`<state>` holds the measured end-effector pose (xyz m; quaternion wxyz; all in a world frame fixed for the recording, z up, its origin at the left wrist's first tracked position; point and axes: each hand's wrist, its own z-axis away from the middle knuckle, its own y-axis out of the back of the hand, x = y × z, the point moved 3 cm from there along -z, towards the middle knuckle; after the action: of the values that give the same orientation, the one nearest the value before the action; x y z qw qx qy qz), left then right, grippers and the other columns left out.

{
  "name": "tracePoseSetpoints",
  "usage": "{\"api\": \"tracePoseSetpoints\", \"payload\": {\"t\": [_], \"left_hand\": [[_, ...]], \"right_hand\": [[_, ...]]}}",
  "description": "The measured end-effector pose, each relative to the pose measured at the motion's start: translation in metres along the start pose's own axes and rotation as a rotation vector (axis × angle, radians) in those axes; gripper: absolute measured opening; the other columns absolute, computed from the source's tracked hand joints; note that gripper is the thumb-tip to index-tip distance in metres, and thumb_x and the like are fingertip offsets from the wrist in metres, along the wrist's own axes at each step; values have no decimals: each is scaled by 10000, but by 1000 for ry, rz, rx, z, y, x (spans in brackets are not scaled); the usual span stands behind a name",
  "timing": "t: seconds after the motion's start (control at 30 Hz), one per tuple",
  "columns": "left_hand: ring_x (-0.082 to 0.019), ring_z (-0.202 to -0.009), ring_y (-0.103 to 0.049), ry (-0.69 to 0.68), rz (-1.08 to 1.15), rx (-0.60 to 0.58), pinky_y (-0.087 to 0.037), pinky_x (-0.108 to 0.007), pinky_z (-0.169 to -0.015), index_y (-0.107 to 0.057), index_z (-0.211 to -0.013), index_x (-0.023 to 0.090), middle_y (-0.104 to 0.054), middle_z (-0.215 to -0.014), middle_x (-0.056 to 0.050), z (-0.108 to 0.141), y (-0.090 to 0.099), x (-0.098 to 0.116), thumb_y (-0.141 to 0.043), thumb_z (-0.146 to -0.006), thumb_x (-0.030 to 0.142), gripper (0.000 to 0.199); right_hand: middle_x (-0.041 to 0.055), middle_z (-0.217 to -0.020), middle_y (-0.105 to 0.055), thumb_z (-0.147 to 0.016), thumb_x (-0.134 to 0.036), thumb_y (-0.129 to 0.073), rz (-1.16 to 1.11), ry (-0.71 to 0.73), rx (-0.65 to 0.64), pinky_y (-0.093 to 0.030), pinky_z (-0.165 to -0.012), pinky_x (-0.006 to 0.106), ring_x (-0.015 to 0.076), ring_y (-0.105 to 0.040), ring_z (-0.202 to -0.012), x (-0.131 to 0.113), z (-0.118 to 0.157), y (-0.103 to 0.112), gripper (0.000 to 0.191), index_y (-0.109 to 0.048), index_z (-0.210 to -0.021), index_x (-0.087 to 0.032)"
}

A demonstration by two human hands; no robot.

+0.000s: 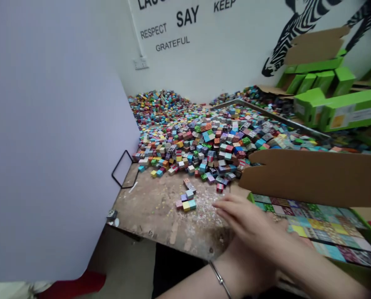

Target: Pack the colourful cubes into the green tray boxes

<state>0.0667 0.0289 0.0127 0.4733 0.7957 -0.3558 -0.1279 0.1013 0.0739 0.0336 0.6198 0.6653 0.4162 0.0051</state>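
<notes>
My right hand (246,216) reaches left over the table's near edge, fingers stretched out and nothing visible in them. It is nearest to a few small patterned blocks (187,201) lying apart from the heap. My left hand (254,265), below a metal bracelet, crosses under my right arm towards the box. Its fingers are mostly hidden behind the right hand and wrist, close to the box's left side. The green box (361,220) stands at the right with its brown cardboard flap up. Rows of coloured blocks (325,224) fill it.
A large heap of small coloured blocks (210,145) covers the back of the worktable (160,216). A pale panel (48,137) stands at the left, beside a black wire frame (122,170). Green cartons (344,110) and a metal strip (275,116) lie at the back right.
</notes>
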Motion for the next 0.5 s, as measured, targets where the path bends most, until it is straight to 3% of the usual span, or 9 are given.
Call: {"api": "tracePoseSetpoints", "payload": {"t": [0.1, 0.2, 0.3, 0.37, 0.5], "left_hand": [[-218, -1197, -502, -179, 14, -78, -410, -343, -1030, -609, -1172, 230, -568, -1298, 3, 4, -1, 1, -406, -930, 389, 353], [-231, -1270, -434, -156, -26, -82, -348, -357, -1076, -561, -1237, 240, -490, -1388, -3, 13, -11, -6, -375, -946, 372, 370], [-250, -1310, -383, -145, -85, 18, -318, -365, -1084, -471, -1330, 266, -393, -1461, -36, 19, -21, -9, -395, -932, 435, 439], [-253, -1310, -379, -163, -106, 52, -311, -350, -1083, -458, -1344, 260, -374, -1471, -61, 20, -25, -9, -423, -921, 460, 469], [-249, -1306, -384, -162, -71, -14, -333, -345, -1069, -452, -1357, 238, -409, -1440, -69, 16, -29, -8, -404, -925, 442, 480]], "right_hand": [[129, -1232, -557, -857, -130, -497, 37, 11, -78, -466, -897, 388, 248, -555, -1048, -26, -52, -42, 331, -592, -1169, -188], [163, -1315, -494, -796, -101, -589, 122, 9, -194, -426, -935, 409, 287, -501, -1122, -30, -76, -64, 405, -577, -1201, -129], [123, -1138, -599, -865, -175, -541, 194, 34, -313, -435, -876, 371, 255, -540, -1032, -27, -76, -68, 208, -662, -1032, -158], [96, -1031, -635, -894, -247, -514, 202, 53, -310, -425, -862, 365, 249, -553, -996, -23, -72, -63, 201, -682, -986, -185], [76, -1000, -653, -914, -273, -473, 244, -10, -301, -411, -848, 353, 236, -572, -964, -13, -72, -49, 229, -681, -988, -210]]}}
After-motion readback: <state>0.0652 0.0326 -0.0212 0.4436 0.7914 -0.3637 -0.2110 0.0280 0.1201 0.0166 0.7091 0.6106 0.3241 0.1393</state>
